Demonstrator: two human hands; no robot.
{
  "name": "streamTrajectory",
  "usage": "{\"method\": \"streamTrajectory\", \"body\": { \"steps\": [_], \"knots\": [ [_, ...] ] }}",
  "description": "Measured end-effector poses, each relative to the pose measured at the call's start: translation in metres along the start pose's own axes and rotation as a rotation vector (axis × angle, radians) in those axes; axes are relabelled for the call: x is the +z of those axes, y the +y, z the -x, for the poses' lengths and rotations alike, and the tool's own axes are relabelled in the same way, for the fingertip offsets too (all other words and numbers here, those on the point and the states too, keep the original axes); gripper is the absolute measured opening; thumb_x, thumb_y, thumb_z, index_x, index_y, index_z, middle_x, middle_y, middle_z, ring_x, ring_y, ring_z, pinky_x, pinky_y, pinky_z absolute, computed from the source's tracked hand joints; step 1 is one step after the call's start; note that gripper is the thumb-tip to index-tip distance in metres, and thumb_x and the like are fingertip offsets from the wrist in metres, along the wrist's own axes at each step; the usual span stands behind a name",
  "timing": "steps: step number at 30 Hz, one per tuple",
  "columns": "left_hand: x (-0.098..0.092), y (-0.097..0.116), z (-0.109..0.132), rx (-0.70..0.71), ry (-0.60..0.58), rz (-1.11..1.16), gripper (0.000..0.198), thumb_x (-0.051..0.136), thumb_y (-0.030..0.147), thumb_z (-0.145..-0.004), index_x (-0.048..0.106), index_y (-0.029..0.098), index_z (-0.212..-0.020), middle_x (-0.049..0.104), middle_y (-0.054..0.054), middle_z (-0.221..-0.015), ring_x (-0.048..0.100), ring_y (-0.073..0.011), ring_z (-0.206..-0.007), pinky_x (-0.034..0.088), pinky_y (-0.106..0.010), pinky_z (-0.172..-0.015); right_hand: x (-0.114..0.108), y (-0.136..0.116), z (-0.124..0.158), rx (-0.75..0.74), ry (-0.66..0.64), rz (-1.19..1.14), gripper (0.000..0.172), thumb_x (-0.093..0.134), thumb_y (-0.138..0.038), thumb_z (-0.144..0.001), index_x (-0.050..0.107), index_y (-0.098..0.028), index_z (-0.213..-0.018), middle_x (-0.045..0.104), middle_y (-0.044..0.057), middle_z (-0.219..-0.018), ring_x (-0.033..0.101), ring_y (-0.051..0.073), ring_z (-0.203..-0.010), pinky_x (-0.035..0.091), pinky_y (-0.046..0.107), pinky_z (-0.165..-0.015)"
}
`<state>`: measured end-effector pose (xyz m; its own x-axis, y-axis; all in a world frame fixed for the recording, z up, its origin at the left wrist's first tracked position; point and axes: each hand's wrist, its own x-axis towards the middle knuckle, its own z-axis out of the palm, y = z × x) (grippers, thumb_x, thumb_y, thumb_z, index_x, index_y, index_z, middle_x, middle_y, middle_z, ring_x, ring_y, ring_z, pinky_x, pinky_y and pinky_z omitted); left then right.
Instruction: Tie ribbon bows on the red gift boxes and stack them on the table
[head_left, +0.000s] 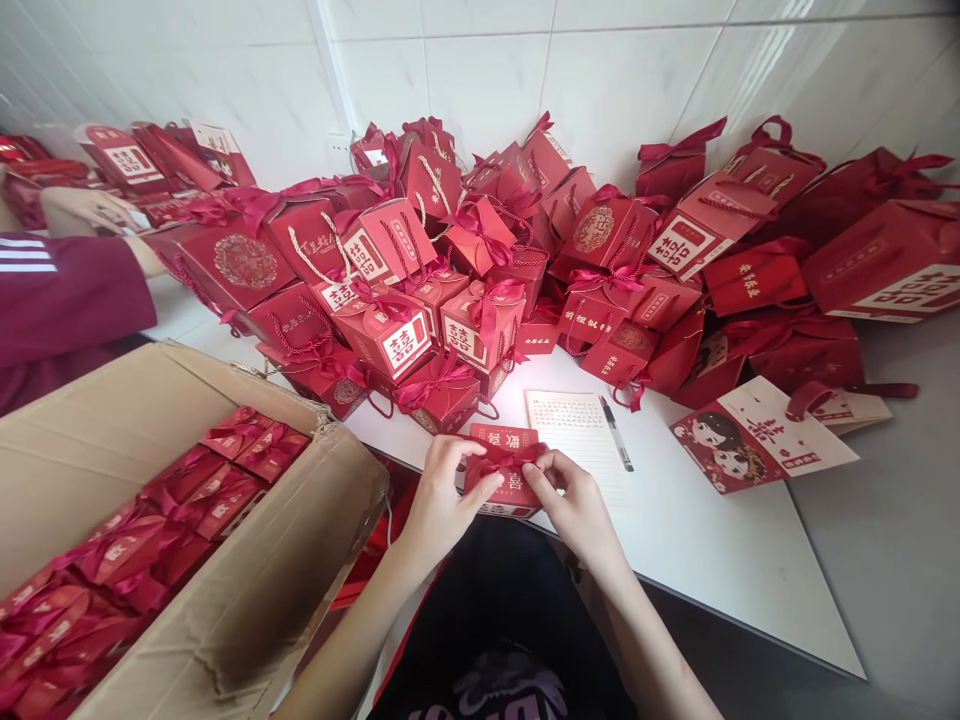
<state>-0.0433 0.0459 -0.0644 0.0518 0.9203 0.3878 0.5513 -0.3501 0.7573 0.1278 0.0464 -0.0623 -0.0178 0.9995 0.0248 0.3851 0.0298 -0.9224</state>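
Note:
A small red gift box (pixel 504 498) with pale printed characters sits at the front edge of the white table, and a red ribbon bow (pixel 510 461) lies across its top. On the left side of the box, my left hand (pixel 448 488) is closed, its thumb and fingers at the bow. My right hand (pixel 574 495) pinches the ribbon from the right side. Just behind the box lies a lined sheet of paper (pixel 574 425) with handwriting, and a black pen (pixel 616 434) rests on it.
Many red gift boxes (pixel 405 340) are piled along the wall. A cardboard box (pixel 262 560) holding ribboned red boxes stands at the left. Printed cards (pixel 757 435) lie at the right on the white table (pixel 750 560). Another person's sleeve (pixel 75 290) shows at far left.

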Motion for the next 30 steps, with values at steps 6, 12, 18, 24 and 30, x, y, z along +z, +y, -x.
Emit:
{"method": "streamTrajectory", "body": {
  "steps": [6, 12, 18, 24, 30],
  "knots": [
    [-0.001, 0.001, -0.002, -0.059, -0.049, 0.035, 0.014, 0.051, 0.026, -0.085, 0.051, 0.020, -0.073, 0.049, 0.000, -0.079, 0.053, -0.0138, -0.075, 0.045, -0.027, -0.074, -0.002, 0.002, 0.000, 0.009, -0.016, -0.042, 0.034, 0.048, -0.047, -0.083, 0.044, -0.020, -0.064, 0.039, -0.004, -0.057, 0.038, 0.012, -0.054, 0.032, 0.024, -0.053],
    [0.000, 0.004, -0.003, -0.231, -0.078, 0.139, 0.018, 0.046, 0.026, -0.085, 0.046, 0.019, -0.069, 0.047, -0.001, -0.081, 0.052, -0.0130, -0.075, 0.045, -0.024, -0.070, -0.002, 0.007, -0.001, 0.028, -0.049, -0.176, 0.032, 0.050, -0.049, -0.083, 0.047, -0.020, -0.069, 0.040, -0.004, -0.058, 0.036, 0.012, -0.053, 0.031, 0.024, -0.051],
    [0.000, 0.002, -0.005, -0.290, -0.104, 0.172, 0.018, 0.045, 0.028, -0.085, 0.045, 0.018, -0.069, 0.044, -0.001, -0.088, 0.052, -0.0114, -0.076, 0.046, -0.023, -0.070, -0.005, 0.012, -0.002, 0.030, -0.059, -0.235, 0.033, 0.051, -0.050, -0.082, 0.047, -0.020, -0.070, 0.045, -0.003, -0.063, 0.041, 0.013, -0.058, 0.034, 0.024, -0.054],
    [-0.002, -0.009, -0.005, -0.226, -0.166, 0.138, 0.017, 0.043, 0.029, -0.086, 0.044, 0.019, -0.073, 0.042, -0.003, -0.093, 0.052, -0.0133, -0.086, 0.046, -0.026, -0.078, -0.010, 0.016, -0.004, 0.031, -0.100, -0.275, 0.032, 0.050, -0.049, -0.084, 0.046, -0.021, -0.069, 0.048, -0.002, -0.065, 0.044, 0.013, -0.060, 0.036, 0.025, -0.056],
    [-0.005, -0.018, -0.006, -0.218, -0.189, 0.205, 0.018, 0.041, 0.031, -0.088, 0.045, 0.019, -0.074, 0.045, -0.004, -0.096, 0.052, -0.0144, -0.093, 0.046, -0.027, -0.082, -0.020, 0.023, -0.010, 0.061, -0.183, -0.363, 0.034, 0.051, -0.050, -0.083, 0.045, -0.021, -0.067, 0.054, -0.001, -0.065, 0.051, 0.014, -0.063, 0.041, 0.028, -0.064]
  ]
}}
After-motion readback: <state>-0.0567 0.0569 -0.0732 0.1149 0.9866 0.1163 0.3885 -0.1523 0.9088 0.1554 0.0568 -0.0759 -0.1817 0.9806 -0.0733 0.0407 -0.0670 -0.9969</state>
